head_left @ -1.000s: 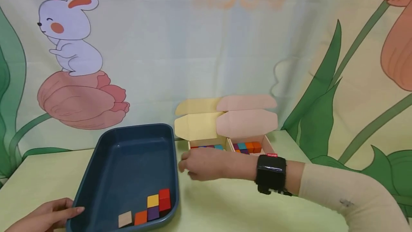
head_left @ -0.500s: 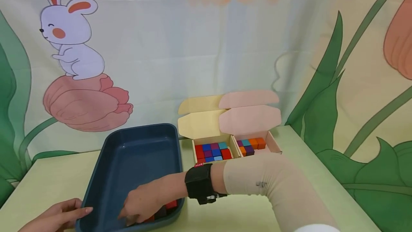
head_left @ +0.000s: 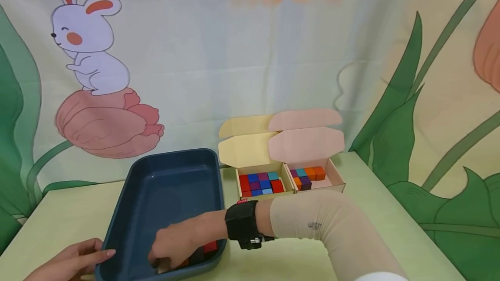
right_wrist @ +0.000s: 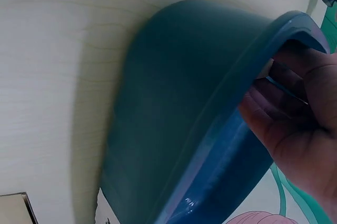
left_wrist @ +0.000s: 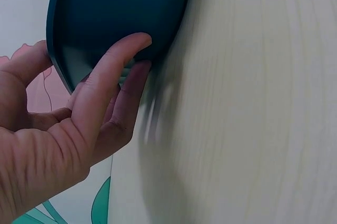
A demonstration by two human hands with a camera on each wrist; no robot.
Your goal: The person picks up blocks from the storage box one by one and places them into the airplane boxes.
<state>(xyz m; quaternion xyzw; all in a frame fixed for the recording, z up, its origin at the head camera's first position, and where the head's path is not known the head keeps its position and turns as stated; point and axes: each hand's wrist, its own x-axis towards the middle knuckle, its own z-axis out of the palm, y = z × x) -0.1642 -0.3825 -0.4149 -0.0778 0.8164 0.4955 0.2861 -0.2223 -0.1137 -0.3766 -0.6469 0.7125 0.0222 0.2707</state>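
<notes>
A dark blue tray (head_left: 175,194) sits on the table, tilted a little in the head view. My left hand (head_left: 72,259) pinches its near left rim, with the thumb over the inside and the fingers beneath. Inside the near end, my right hand (head_left: 175,244) reaches down with curled fingers on a pale wooden block (head_left: 164,265). A sliver of that block (right_wrist: 267,69) shows between the fingers in the right wrist view. Beside it in the tray a red block (head_left: 210,246) shows; the other blocks are mostly hidden under the hand.
Behind the right forearm stand two open boxes side by side: a yellow box (head_left: 289,178) and a pink box (head_left: 337,178), each with several coloured cubes. Their lids lean up against a printed cloth backdrop (head_left: 195,77). The pale green table (head_left: 281,263) extends around them.
My right hand has moved left from in front of the boxes into the tray's near end, down to the pale block. My left hand keeps its hold on the rim.
</notes>
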